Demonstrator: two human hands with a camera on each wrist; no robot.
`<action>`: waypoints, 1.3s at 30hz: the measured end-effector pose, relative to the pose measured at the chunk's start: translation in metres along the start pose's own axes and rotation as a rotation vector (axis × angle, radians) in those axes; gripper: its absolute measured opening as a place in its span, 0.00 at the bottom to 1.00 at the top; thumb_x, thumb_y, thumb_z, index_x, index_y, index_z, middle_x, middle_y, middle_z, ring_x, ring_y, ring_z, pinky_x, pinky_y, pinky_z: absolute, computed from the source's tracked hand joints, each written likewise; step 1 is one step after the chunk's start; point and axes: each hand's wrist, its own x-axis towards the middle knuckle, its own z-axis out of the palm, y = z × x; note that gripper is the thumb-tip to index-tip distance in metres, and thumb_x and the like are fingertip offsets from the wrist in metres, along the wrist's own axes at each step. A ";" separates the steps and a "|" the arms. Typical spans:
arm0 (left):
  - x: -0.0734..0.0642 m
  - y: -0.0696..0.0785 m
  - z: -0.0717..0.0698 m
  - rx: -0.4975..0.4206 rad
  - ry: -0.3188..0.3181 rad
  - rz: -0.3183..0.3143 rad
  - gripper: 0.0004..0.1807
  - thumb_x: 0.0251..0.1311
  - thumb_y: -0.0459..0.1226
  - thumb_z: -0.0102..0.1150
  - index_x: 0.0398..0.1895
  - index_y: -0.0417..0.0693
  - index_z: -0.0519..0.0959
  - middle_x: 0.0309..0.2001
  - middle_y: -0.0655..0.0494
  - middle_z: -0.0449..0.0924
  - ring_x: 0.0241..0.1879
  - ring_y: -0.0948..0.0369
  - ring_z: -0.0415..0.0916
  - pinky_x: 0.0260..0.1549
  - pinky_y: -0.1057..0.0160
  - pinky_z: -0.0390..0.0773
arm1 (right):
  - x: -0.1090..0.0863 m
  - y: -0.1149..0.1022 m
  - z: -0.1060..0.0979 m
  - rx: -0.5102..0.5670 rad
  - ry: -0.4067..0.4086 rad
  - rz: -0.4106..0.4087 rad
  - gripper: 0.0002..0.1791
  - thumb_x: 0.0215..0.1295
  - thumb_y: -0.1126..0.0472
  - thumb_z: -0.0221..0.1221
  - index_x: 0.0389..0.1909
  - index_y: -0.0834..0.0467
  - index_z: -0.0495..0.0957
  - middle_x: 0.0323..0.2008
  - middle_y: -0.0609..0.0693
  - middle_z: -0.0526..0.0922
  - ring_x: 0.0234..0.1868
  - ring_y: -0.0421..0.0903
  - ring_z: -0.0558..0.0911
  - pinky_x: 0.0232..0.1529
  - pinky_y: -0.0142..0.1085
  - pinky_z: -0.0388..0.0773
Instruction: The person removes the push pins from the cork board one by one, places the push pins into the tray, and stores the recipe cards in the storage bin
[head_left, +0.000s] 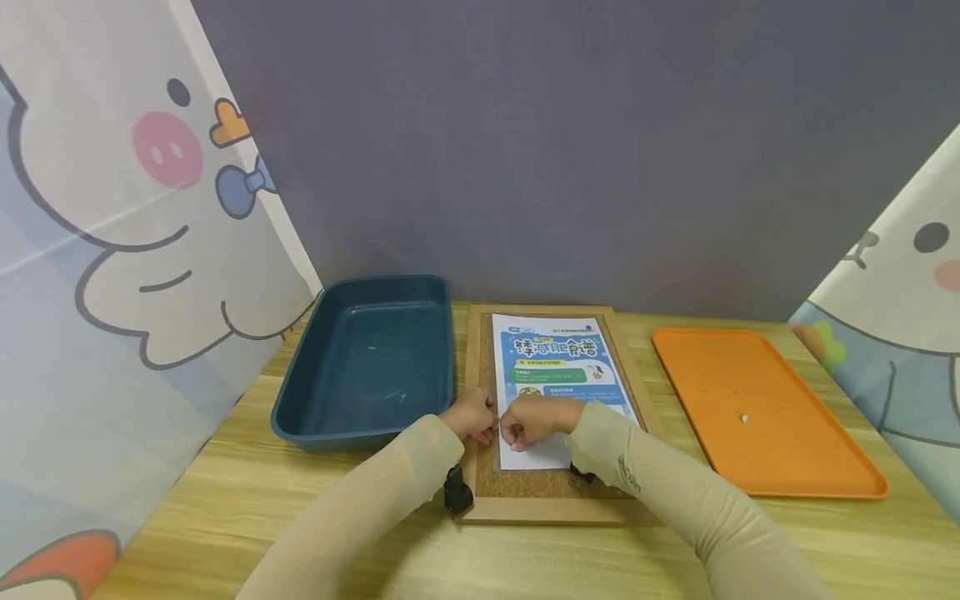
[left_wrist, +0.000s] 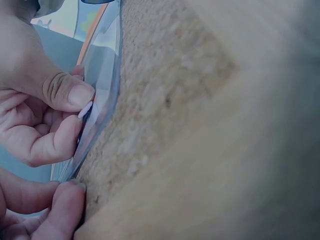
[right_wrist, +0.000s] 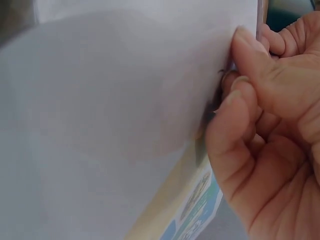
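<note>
A printed poster (head_left: 558,358) in a clear sleeve lies on a wood-framed cork board (head_left: 525,483). At its left edge, my right hand (head_left: 536,419) pinches a small white-headed thumbtack (left_wrist: 85,109) between thumb and forefinger. My left hand (head_left: 472,412) is close beside it. In the left wrist view, the left fingertips (left_wrist: 75,192) meet on the sleeve's edge and pinch it against the cork. The right wrist view has the poster's pale lower part (right_wrist: 125,90) beside the right hand (right_wrist: 280,115); the tack's point is hidden.
To the left stands a deep dark-teal bin (head_left: 367,367), near the left forearm. An orange tray (head_left: 780,400) lies on the right with a small pale piece (head_left: 744,418) on it. A grey panel (head_left: 562,150) rises behind the wooden table (head_left: 360,533).
</note>
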 end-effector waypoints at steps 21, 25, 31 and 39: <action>0.004 -0.002 0.003 0.000 -0.002 0.003 0.08 0.55 0.18 0.52 0.32 0.34 0.67 0.23 0.42 0.71 0.11 0.62 0.70 0.16 0.63 0.81 | 0.003 0.007 0.000 0.174 -0.079 0.078 0.12 0.59 0.74 0.62 0.21 0.56 0.74 0.16 0.40 0.70 0.15 0.34 0.65 0.17 0.24 0.63; 0.003 -0.001 0.004 -0.006 0.001 -0.014 0.09 0.55 0.17 0.52 0.31 0.35 0.67 0.24 0.42 0.71 0.11 0.62 0.70 0.16 0.63 0.80 | 0.004 0.008 0.001 0.187 -0.083 0.056 0.12 0.58 0.73 0.62 0.21 0.56 0.75 0.15 0.39 0.69 0.14 0.33 0.65 0.17 0.23 0.63; 0.003 0.001 0.003 -0.007 0.002 -0.009 0.09 0.55 0.18 0.52 0.34 0.34 0.67 0.25 0.42 0.71 0.12 0.61 0.71 0.17 0.63 0.81 | 0.002 0.007 -0.002 0.154 -0.074 0.049 0.12 0.58 0.73 0.62 0.21 0.56 0.75 0.16 0.39 0.70 0.15 0.33 0.65 0.18 0.23 0.63; 0.001 0.002 0.001 0.000 0.001 -0.026 0.10 0.54 0.17 0.53 0.31 0.36 0.66 0.25 0.42 0.71 0.12 0.60 0.71 0.18 0.62 0.81 | 0.000 -0.013 -0.006 -0.138 -0.070 0.043 0.12 0.57 0.71 0.64 0.18 0.56 0.77 0.17 0.39 0.70 0.19 0.34 0.65 0.22 0.24 0.64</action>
